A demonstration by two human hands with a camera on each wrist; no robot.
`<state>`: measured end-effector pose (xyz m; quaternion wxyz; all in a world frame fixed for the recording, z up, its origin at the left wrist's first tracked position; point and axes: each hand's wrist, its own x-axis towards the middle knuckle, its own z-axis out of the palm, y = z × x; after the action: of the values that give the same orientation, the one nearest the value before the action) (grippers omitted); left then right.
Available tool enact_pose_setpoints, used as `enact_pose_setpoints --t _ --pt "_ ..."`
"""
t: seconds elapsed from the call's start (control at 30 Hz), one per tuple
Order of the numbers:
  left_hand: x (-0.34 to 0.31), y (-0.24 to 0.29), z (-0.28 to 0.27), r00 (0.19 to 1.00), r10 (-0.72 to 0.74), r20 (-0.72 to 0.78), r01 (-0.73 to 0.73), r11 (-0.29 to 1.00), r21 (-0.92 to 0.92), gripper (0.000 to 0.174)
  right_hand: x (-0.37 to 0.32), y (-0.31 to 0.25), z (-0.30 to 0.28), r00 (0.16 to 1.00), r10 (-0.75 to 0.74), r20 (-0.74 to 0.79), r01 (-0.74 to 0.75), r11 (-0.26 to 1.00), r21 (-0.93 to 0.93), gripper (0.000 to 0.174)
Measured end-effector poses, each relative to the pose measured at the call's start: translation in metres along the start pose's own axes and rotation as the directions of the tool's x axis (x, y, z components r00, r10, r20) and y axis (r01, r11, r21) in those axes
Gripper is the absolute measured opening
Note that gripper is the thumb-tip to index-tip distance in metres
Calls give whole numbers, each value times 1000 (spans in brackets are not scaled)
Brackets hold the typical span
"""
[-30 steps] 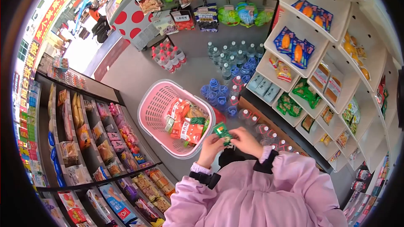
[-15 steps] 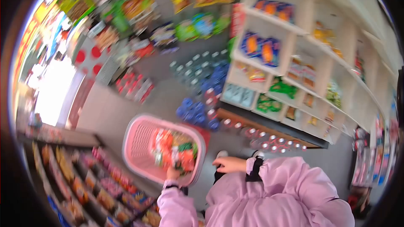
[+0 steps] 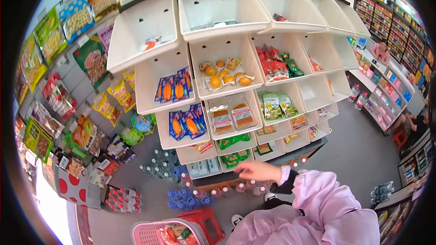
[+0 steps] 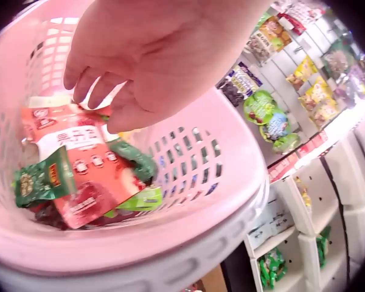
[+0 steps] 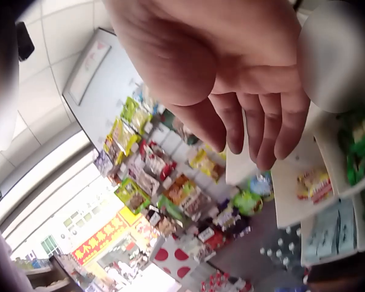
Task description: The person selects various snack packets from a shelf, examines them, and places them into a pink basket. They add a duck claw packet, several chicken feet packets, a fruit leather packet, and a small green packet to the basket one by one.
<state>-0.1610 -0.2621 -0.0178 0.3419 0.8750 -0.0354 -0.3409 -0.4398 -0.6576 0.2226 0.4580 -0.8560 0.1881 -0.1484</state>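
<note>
Above the pink basket (image 4: 231,188), my left hand (image 4: 152,58) hangs with relaxed fingers and holds nothing in the left wrist view. Inside lie a red pouch (image 4: 88,167), a small green packet (image 4: 45,179) and other snacks. The head view shows part of the basket (image 3: 145,233) at the bottom edge, but not my left hand. My right hand (image 3: 259,171) is held out before the lower bins, near green bags (image 3: 236,158). In the right wrist view the right hand (image 5: 231,73) has extended, slightly bent fingers and nothing in them.
White tiered bins (image 3: 222,7) hold oranges (image 3: 220,75), red packets (image 3: 272,63) and blue packets (image 3: 175,86). Bottles (image 3: 184,199) stand on the floor by a red stool (image 3: 204,222). Snack bags hang on the left wall. A seated person (image 3: 380,52) is behind a counter at the right.
The head view has swung right and up to the bins. The green packet left my hands, and my left hand reached down into the basket, then rose above it. My right hand moved out toward the bins.
</note>
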Motion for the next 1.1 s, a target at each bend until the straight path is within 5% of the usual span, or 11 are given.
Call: enact_pose_setpoints --t 0.07,0.1,0.2,0.27,0.33,0.37,0.5,0.6,0.8,1.1 --pt "-8 27 -3 989 140 -47 -130 977 169 41 2 -11 -38 997 20 -79 -17 999 36 26" --pt "-12 42 -3 976 210 -52 -191 950 248 41 4 -22 -72 967 31 -254 -31 1000 5 26" --pt "-23 86 4 908 418 -21 -378 841 387 41 9 -33 -153 773 -88 -629 -12 988 -152 25" --pt "-29 116 14 834 552 -8 -517 787 335 42 16 -14 -194 647 -305 -699 79 939 -336 25" --pt "-41 165 43 732 675 -90 -678 735 3 27 20 -5 -230 616 -402 -677 -26 849 -528 21" --pt "-53 189 52 719 694 -33 -694 720 20 24 21 -2 -243 606 -449 -657 -82 786 -613 20" --pt "-101 274 101 672 737 71 -727 675 -129 25 32 9 -273 641 -297 -708 -305 748 -590 19" --pt "-147 330 128 617 778 121 -760 628 -167 27 46 20 -284 751 -124 -649 -404 691 -600 23" --pt "-202 380 164 494 843 212 -823 532 -200 28 62 48 -289 781 -145 -608 -217 849 -481 21" --pt "-213 382 187 492 825 277 -770 561 -302 27 56 61 -303 753 -181 -633 -89 924 -371 16"
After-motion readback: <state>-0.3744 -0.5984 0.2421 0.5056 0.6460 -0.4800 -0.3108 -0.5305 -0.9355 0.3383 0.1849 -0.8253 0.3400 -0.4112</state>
